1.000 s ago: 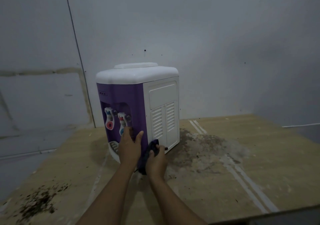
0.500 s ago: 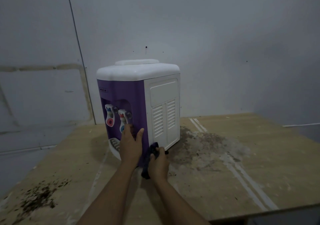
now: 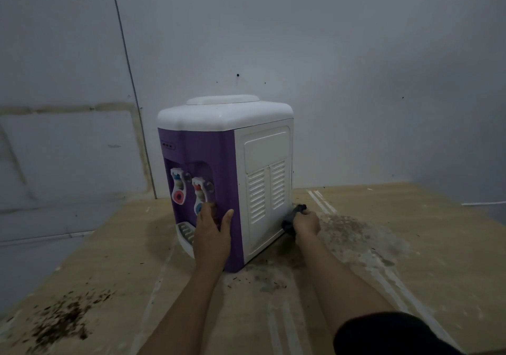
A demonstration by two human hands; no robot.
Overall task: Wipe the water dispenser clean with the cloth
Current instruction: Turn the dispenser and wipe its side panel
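Cloth (image 3: 294,218), clenched in the right hand (image 3: 306,222), was pressed low against the water dispenser (image 3: 238,174), steadied by the flat left hand (image 3: 212,234); wiping seemed unfinished.

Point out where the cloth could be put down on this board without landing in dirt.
Cleanest bare board lies right of the pale stripes, toward the far right edge. Another patch sits left of the water dispenser, before the wall. Avoid the grey stain beside the right hand holding the cloth, and the dark debris near-left.

Right hand (image 3: 306,222) with cloth (image 3: 293,218) slid from dispenser's (image 3: 262,179) front corner to rear bottom corner of side panel
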